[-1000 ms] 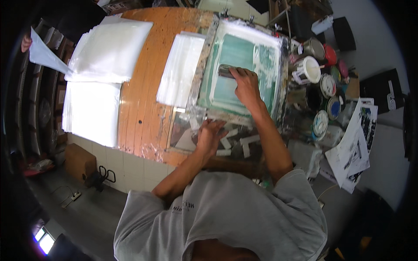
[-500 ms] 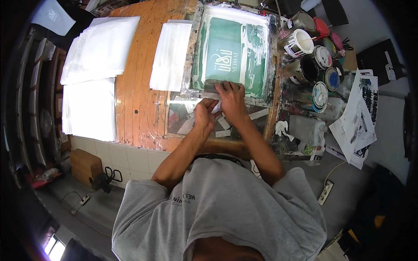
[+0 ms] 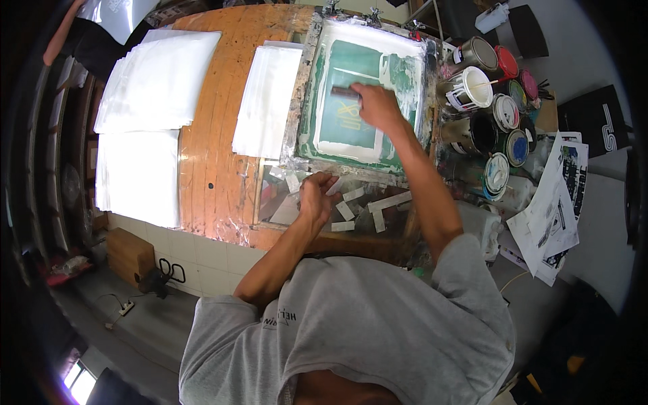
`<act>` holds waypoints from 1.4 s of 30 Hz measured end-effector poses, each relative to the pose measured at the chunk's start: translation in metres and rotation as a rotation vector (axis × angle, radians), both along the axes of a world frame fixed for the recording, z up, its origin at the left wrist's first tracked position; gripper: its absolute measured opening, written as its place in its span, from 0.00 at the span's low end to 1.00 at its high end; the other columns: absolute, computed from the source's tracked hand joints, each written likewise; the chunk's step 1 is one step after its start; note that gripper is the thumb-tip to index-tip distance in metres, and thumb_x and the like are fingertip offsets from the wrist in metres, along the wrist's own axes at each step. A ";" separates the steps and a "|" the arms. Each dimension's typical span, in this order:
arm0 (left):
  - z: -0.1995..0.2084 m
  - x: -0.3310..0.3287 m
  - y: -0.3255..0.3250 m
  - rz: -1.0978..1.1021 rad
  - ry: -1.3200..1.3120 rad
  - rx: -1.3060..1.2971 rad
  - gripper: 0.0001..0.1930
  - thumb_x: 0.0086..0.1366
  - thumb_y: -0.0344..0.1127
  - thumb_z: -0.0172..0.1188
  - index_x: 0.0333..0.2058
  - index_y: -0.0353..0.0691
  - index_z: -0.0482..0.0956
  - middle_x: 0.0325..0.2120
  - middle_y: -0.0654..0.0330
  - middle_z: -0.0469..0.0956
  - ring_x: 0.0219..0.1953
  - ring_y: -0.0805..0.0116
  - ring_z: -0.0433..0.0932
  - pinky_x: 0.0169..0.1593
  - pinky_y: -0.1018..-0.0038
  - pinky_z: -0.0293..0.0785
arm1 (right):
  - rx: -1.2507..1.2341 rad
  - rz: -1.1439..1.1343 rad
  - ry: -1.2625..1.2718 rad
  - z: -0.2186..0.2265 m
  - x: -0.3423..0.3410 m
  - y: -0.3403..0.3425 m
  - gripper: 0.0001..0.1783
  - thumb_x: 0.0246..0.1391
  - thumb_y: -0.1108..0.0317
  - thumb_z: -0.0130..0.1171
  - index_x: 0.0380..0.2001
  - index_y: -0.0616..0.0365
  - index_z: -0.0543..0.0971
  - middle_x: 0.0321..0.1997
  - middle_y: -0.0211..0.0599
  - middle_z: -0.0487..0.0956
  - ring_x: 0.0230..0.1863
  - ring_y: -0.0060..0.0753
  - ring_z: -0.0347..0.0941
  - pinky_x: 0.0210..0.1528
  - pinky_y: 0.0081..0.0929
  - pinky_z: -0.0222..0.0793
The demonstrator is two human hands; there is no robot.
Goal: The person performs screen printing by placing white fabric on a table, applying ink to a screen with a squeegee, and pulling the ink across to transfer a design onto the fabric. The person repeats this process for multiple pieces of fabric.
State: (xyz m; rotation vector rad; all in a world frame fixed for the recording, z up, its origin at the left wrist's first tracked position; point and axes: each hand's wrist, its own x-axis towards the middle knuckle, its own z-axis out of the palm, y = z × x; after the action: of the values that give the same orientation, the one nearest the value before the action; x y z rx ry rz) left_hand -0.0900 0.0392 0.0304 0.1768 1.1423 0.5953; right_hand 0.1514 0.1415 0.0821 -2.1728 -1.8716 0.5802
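Note:
A screen-printing frame [image 3: 294,128] with green mesh lies on the work table. White ink borders the mesh, and a yellowish design shows in the middle. My right hand [image 3: 378,106] is closed round a squeegee [image 3: 345,92], held over the upper middle of the mesh. My left hand [image 3: 317,194] is at the frame's near edge, its fingers curled together. A pale bit shows by those fingertips, too small to name. Below the frame, a glass panel [image 3: 283,196] set in the table shows several pale strips.
A narrow stack of clear sheets [image 3: 266,101] lies left of the frame. Larger sheet stacks [image 3: 158,81] cover the table's left end. Several ink cans [image 3: 469,91] crowd the right side, beside loose printed papers [image 3: 547,202]. Another person's arm [image 3: 59,34] shows at the far left.
My right hand has moved the squeegee from the frame's near edge up to mid-mesh. The design looks yellowish instead of white. My left hand stays by the near edge. Another person has appeared far left.

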 end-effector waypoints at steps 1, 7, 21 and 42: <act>-0.003 -0.002 -0.002 0.016 -0.002 0.000 0.07 0.62 0.37 0.54 0.37 0.43 0.74 0.40 0.58 0.73 0.52 0.58 0.73 0.57 0.43 0.65 | 0.073 0.009 0.003 0.001 -0.013 -0.021 0.22 0.47 0.78 0.58 0.47 0.49 0.80 0.39 0.40 0.84 0.47 0.46 0.79 0.45 0.54 0.68; 0.038 -0.003 0.002 -0.007 -0.077 0.112 0.10 0.61 0.35 0.56 0.41 0.43 0.73 0.41 0.59 0.76 0.51 0.57 0.76 0.56 0.46 0.67 | 0.474 -0.007 -0.167 0.057 -0.094 -0.125 0.22 0.46 0.78 0.58 0.48 0.56 0.80 0.36 0.42 0.81 0.42 0.51 0.77 0.45 0.45 0.67; -0.011 0.015 0.175 -0.314 1.444 1.206 0.21 0.73 0.48 0.55 0.51 0.35 0.82 0.47 0.46 0.77 0.50 0.50 0.73 0.54 0.53 0.66 | 0.675 0.042 -0.313 0.223 -0.007 -0.008 0.33 0.59 0.37 0.58 0.28 0.62 0.83 0.17 0.47 0.78 0.21 0.46 0.77 0.28 0.44 0.74; -0.002 0.109 0.064 -0.416 0.782 1.662 0.24 0.58 0.43 0.73 0.45 0.38 0.73 0.61 0.41 0.65 0.71 0.40 0.55 0.69 0.39 0.50 | 0.620 -0.064 -0.237 0.265 0.047 0.071 0.43 0.62 0.33 0.52 0.35 0.72 0.85 0.33 0.56 0.84 0.36 0.49 0.83 0.41 0.48 0.78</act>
State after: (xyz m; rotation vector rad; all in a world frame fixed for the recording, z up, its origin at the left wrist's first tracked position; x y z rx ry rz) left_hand 0.0187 0.1034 0.0286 2.1556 0.9857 0.9990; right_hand 0.1982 0.2124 0.3476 -1.9189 -1.7622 -0.2621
